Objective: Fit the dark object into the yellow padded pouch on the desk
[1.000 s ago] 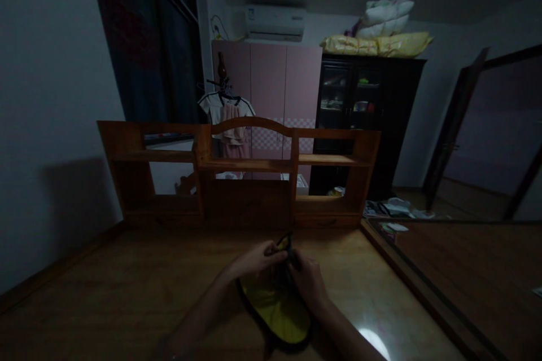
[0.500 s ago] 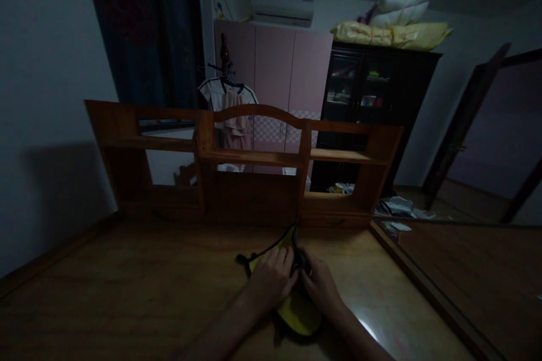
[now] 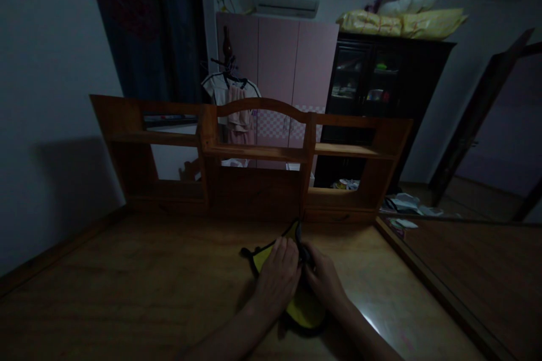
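A yellow cloth piece (image 3: 307, 307) with dark edging lies on the wooden tabletop, partly folded or bunched; its exact kind cannot be made out in the dim light. One corner with a dark tab points left, another points away toward the shelf. My left hand (image 3: 280, 272) rests over the middle of the cloth, fingers bent and closed on it. On its right side my right hand (image 3: 322, 277) pinches a dark part of the same piece. The two hands nearly touch, and they hide the cloth's centre.
A wooden shelf unit (image 3: 256, 152) stands along the far edge of the tabletop (image 3: 127, 282). A raised wooden edge (image 3: 423, 282) runs down the right side. Beyond are a pink wardrobe (image 3: 277, 62), a dark cabinet (image 3: 406, 79) and hanging clothes (image 3: 237, 101).
The view has tilted down slightly and shifted. My left hand's fingers are a little more drawn together on the cloth; both hands stay at the same part of it.
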Demonstrator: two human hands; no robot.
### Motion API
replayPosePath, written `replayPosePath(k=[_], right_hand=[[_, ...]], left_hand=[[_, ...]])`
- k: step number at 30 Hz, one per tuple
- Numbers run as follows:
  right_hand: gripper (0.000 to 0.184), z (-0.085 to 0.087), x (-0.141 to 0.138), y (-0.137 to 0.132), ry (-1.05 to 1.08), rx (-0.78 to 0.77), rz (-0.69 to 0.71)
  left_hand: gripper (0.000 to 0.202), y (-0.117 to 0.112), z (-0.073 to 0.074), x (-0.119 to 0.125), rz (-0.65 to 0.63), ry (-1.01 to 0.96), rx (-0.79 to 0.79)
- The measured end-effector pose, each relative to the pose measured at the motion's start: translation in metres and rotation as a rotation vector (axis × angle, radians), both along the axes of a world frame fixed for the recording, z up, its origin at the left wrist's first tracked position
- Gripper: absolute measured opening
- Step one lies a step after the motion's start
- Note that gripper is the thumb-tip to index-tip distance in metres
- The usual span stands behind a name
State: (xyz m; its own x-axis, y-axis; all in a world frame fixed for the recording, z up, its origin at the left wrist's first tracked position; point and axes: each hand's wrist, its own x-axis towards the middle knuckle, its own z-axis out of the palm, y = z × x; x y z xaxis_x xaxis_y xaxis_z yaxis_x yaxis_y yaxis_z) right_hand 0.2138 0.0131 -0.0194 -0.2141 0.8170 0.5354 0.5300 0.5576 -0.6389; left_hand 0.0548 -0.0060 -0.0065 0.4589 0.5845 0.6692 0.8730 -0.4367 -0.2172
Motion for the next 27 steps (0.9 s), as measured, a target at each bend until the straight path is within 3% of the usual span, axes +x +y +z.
replayPosePath(k=[12, 20, 27], right_hand=[[0.052, 0.007, 0.001, -0.001, -0.026, -0.029, 0.022], [0.038, 0.008, 0.001, -0.001, -0.066, -0.055, -0.034], [0.037, 0.015, 0.0, -0.006, -0.031, -0.04, -0.021]], left_hand=[[0.04, 0.001, 0.006, -0.002, -0.042, -0.108, -0.041], [0.04, 0.009, 0.012, -0.013, -0.112, -0.092, -0.061], [0.037, 0.003, 0.018, -0.013, -0.057, -0.066, -0.166]])
